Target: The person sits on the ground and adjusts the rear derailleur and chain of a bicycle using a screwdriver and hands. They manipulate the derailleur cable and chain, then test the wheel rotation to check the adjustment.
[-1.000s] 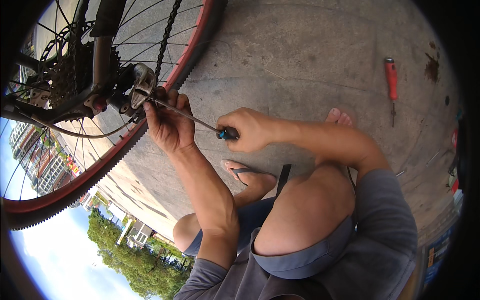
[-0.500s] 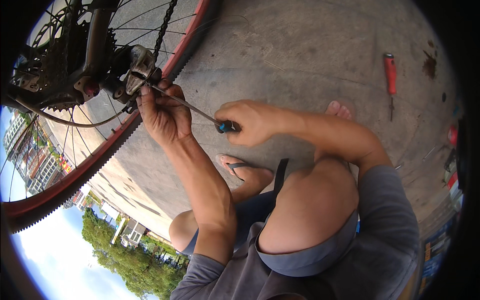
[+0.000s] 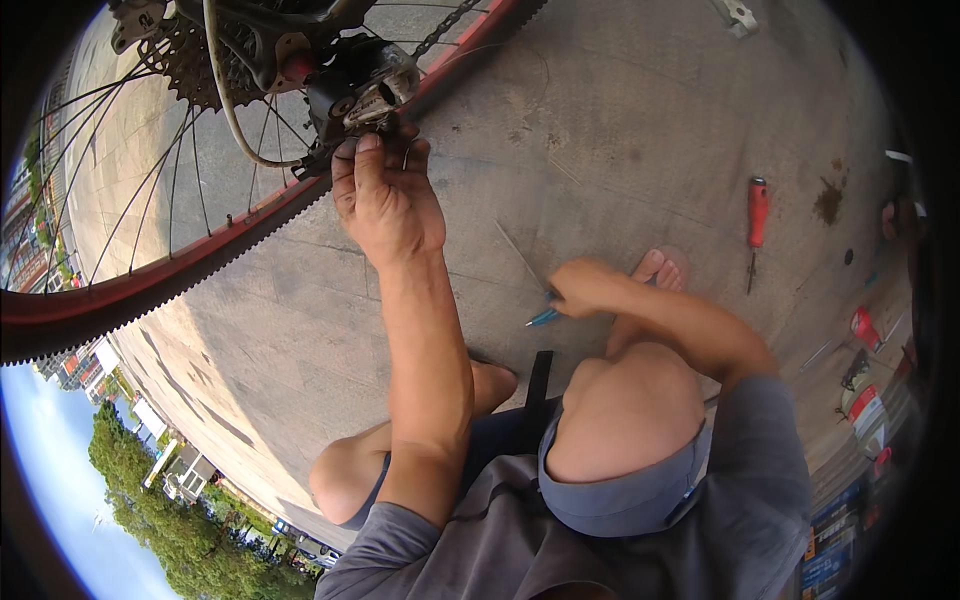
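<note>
My left hand [image 3: 390, 200] is raised to the underside of the bicycle's rear derailleur [image 3: 375, 108], thumb and fingertips pinched on its lower part. The exact piece between the fingertips is hidden. Low over the ground, my right hand [image 3: 582, 287] is closed around a screwdriver, its thin metal shaft [image 3: 518, 250] pointing up and left. Fingers cover most of the handle. A blue piece with a pale pointed tip [image 3: 543, 317] sticks out below the same hand; whether it belongs to the screwdriver I cannot tell. A pale cable housing [image 3: 222, 95] curves down to the derailleur.
The rear wheel's red rim [image 3: 140, 275] with its knobby tyre spans the upper left. A red-handled screwdriver [image 3: 758, 215] lies on the concrete to the right. Further right are a red-handled tool [image 3: 865, 328] and several other items. My bare foot [image 3: 660, 270] is beside my right hand.
My right hand has drawn the screwdriver away from the derailleur, down and right toward the ground. My left hand stays at the derailleur. The view has shifted, so the bicycle appears higher and further right.
</note>
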{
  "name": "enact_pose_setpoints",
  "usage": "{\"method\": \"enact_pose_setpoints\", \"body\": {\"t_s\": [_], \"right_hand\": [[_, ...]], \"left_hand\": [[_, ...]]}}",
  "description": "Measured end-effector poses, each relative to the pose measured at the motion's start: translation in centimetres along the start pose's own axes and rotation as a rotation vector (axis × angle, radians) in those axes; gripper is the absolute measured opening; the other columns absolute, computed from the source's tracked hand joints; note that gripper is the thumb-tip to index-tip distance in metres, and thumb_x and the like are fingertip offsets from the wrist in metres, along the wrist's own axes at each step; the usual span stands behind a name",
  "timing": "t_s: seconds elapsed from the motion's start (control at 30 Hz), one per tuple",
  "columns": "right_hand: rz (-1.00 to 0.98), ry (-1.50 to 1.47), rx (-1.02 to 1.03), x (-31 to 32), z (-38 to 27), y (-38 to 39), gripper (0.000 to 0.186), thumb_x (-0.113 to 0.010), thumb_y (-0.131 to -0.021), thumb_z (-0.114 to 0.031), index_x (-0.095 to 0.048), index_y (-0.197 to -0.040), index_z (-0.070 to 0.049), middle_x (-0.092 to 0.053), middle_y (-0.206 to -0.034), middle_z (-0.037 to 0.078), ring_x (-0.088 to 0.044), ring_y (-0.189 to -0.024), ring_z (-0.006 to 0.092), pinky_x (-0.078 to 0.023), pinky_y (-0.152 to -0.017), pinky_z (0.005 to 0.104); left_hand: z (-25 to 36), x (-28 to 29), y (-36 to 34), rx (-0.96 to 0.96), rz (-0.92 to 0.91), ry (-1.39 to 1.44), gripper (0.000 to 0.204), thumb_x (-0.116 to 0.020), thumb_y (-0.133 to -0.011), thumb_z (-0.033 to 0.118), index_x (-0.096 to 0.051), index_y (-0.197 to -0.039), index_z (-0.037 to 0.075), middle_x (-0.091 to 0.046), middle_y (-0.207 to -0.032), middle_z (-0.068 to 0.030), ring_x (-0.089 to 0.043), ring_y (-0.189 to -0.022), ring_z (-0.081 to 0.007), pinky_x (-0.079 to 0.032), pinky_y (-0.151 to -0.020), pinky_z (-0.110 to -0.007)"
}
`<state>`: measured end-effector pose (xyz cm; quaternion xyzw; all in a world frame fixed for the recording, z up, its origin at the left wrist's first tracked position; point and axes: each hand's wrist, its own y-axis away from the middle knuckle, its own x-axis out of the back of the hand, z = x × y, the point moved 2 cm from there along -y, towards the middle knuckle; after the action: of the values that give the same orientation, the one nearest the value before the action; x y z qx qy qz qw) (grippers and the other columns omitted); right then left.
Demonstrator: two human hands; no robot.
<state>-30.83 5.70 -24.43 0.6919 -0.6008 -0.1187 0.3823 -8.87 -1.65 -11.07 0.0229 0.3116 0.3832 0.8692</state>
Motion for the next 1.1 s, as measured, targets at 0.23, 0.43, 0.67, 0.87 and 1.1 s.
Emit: {"method": "enact_pose_setpoints", "body": {"t_s": [0.23, 0.43, 0.67, 0.87, 1.1], "right_hand": [[1.062, -0.624, 0.316, 14.0, -4.2, 2.5, 0.029, -0.063, -0.083, -0.014, -0.064, -0.109, -0.002, -0.066, -0.102, 0.016, -0.066, -0.085, 0.0302, -0.051, -0.075, 0.0374], [1.124, -0.642, 0.487, 23.6, -4.3, 0.9, 0.024, -0.061, -0.093, -0.016, -0.063, -0.110, 0.000, -0.064, -0.084, 0.003, -0.058, -0.073, 0.0116, -0.048, -0.071, 0.0246], [1.095, -0.435, 0.427, 21.0, -3.9, 4.3, 0.025, -0.056, -0.096, -0.013, -0.064, -0.115, 0.001, -0.053, -0.074, -0.003, -0.043, -0.063, 0.0037, -0.035, -0.055, 0.0187], [1.027, -0.084, 0.278, 22.8, -6.9, 5.2, 0.018, -0.059, -0.091, -0.006, -0.068, -0.106, -0.002, -0.068, -0.087, 0.004, -0.056, -0.071, 0.0078, -0.045, -0.065, 0.0210], [1.026, -0.442, 0.266, 23.3, -7.3, 5.1, 0.024, -0.060, -0.093, -0.010, -0.063, -0.113, 0.002, -0.058, -0.077, -0.004, -0.049, -0.065, 0.0043, -0.040, -0.057, 0.0183]], "left_hand": [[-0.5, 0.3, -0.4, 0.032, -0.075, 0.239, 0.006, -0.056, -0.090, 0.007, -0.057, -0.096, 0.009, -0.063, -0.095, -0.0058, -0.056, -0.085, -0.0198, -0.044, -0.075, -0.036], [-1.0, 0.6, -0.5, -0.024, -0.073, 0.256, 0.007, -0.056, -0.091, 0.004, -0.054, -0.098, 0.006, -0.063, -0.090, -0.0073, -0.061, -0.077, -0.0219, -0.048, -0.069, -0.035], [-1.5, 0.0, -0.4, -0.045, -0.089, 0.344, 0.008, -0.055, -0.092, 0.007, -0.056, -0.100, 0.005, -0.064, -0.095, -0.0095, -0.060, -0.083, -0.0227, -0.047, -0.074, -0.036], [-1.3, -0.2, -0.2, -0.017, -0.010, 0.381, 0.010, -0.051, -0.093, 0.006, -0.051, -0.103, 0.003, -0.060, -0.093, -0.0092, -0.057, -0.083, -0.0212, -0.046, -0.077, -0.038], [0.5, 0.9, 0.7, 0.070, 0.052, 0.728, 0.014, -0.050, -0.092, 0.005, -0.051, -0.106, 0.005, -0.060, -0.092, -0.0067, -0.057, -0.079, -0.0188, -0.048, -0.078, -0.039]]}}
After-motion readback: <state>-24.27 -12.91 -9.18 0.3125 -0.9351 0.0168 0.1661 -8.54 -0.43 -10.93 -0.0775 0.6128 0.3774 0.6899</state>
